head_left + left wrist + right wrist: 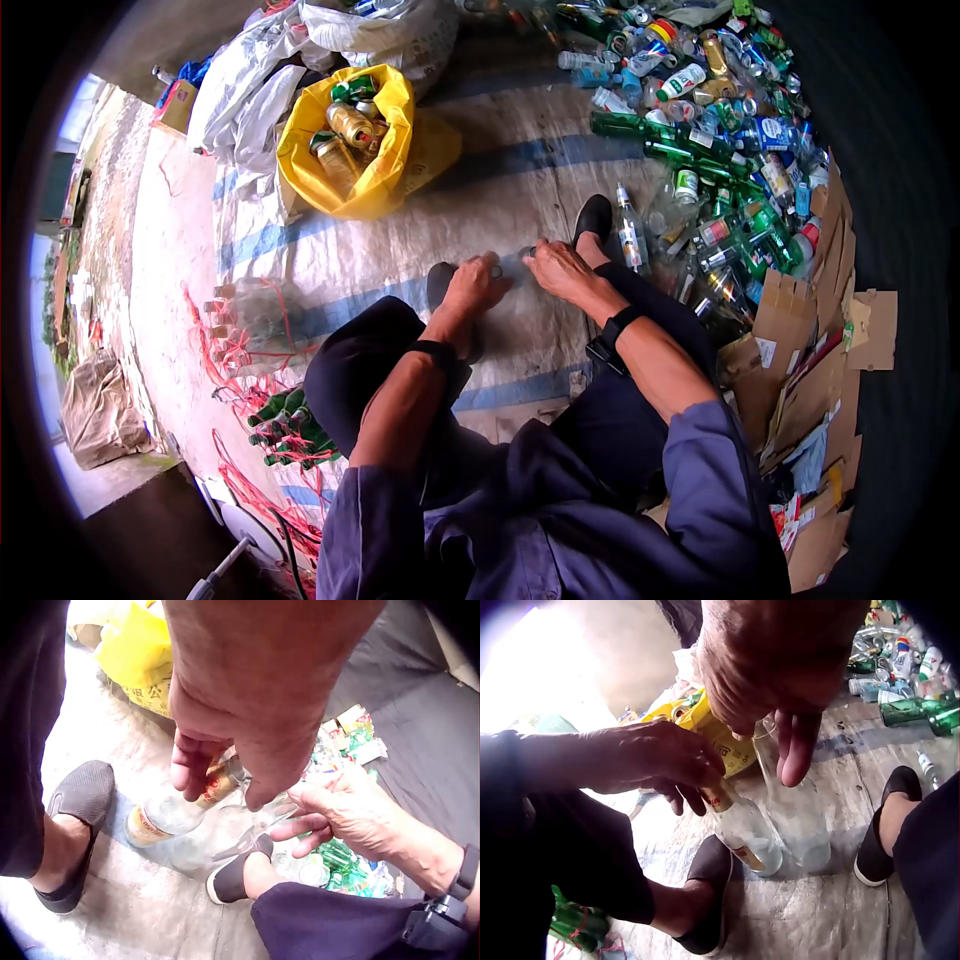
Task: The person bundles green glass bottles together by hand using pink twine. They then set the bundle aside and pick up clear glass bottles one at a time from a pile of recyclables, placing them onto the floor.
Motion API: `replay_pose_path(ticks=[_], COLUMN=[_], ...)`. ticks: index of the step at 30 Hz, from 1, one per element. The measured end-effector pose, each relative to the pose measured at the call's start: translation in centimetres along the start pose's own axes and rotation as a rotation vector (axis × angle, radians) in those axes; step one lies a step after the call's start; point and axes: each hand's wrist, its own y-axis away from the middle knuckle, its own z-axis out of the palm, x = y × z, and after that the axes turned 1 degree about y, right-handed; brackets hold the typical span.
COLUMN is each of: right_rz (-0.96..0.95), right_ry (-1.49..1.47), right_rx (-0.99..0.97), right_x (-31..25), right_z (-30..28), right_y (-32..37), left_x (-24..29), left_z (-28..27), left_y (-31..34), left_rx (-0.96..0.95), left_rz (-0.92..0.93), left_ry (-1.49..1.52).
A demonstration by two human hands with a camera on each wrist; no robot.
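Observation:
Two clear glass bottles stand side by side over the sheet between the feet. The left hand holds the gold-labelled neck of one glass bottle, its fingers around the neck. A small label shows low on that bottle's body. The right hand has thumb and fingers about the neck of the other, plain glass bottle. In the right wrist view the two bottles' bodies overlap at the bottom. From the head view both bottles are mostly hidden under the hands.
A yellow bag of cans stands ahead, white sacks behind it. Bottles and cans pile up at right, with a lone clear bottle by the right shoe. Flattened cardboard and bundles tied with pink string flank the legs.

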Motion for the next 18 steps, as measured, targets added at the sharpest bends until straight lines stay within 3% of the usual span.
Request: replay_pose_path(ticks=[10,18], right_rz=[-0.02,0.023], right_ry=[-0.099,-0.199], right_rx=[0.121,0.17], right_x=[0.3,-0.2], right_z=[2.7,3.5], right_y=[-1.0,-2.0], left_x=[1.1,-1.0], left_z=[-0.1,-0.8], left_y=[-0.4,-0.9], left_rx=[-0.039,0.093], left_rz=[-0.073,-0.017], left_ry=[-0.174,-0.165])
